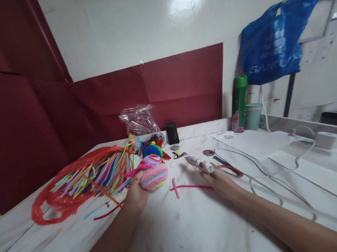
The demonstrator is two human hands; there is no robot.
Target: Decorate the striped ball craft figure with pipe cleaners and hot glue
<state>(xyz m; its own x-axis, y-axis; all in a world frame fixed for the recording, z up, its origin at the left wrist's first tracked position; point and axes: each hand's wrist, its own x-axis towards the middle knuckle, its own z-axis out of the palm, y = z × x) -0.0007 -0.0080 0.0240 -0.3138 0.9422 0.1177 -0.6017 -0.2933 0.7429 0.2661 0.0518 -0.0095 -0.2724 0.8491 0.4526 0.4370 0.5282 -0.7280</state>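
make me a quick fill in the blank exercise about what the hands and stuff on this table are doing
1. The left hand holds a ball wrapped in striped ____ cleaners.
2. The right hand rests on a white glue ____.
3. The loose bundle of pipe cleaners lies in a ____ plastic bag.
4. A blue bag hangs above a ____ spray can.

Missing words: pipe; gun; red; green

Two bare forearms enter from the bottom edge, with no sleeves, watch, bracelet or rings visible on them. The left hand (136,195) and right hand (221,182) are ungloved. Nothing else of the person shows.
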